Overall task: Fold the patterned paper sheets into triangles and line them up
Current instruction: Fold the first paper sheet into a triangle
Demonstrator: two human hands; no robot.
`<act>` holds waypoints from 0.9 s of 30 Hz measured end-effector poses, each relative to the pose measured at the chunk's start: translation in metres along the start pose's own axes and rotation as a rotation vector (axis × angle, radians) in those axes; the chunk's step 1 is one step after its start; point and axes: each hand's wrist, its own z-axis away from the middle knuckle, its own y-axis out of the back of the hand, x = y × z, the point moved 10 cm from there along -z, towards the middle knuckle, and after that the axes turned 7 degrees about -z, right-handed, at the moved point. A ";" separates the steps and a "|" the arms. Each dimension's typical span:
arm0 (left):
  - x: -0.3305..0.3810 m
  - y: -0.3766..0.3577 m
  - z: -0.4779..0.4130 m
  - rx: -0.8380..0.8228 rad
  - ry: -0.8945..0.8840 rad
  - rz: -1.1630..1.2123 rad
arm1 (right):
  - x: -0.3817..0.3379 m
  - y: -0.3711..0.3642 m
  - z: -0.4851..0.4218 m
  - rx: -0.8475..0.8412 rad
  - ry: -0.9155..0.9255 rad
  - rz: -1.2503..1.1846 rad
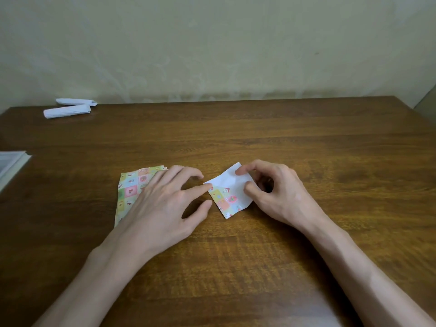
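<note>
One patterned sheet [227, 197] lies on the table [259, 133] in the middle, between the two hands, partly folded: a flap is turned over so its white back faces up, and the printed side shows only at the near end.

The right hand [280, 192] pinches that flap between forefinger and thumb, probably to steer its edge into line before creasing. The left hand [162, 199] lies flat with its fingers stretched out and grips nothing. Its forefinger tip presses on the sheet's left corner, which seems meant to stop the paper sliding or turning while the other hand works.

The stack of sheets [128, 192] sits just left of the fold, partly under the left hand. That keeps the next sheet within easy reach.

No finished triangles are in view, so the lining-up has not begun and the task looks to be at an early stage.

Two rolls of white paper [68, 108] lie at the far left, well apart from the work. A white, book-like thing [10, 164] juts in at the left edge.
</note>
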 end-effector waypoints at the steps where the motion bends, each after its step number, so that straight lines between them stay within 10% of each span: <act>1: 0.001 0.000 0.000 0.001 0.010 -0.009 | 0.000 0.000 0.000 -0.006 -0.001 -0.006; 27: 0.016 0.003 -0.005 0.202 -0.122 0.102 | -0.001 0.010 0.001 0.033 0.153 0.113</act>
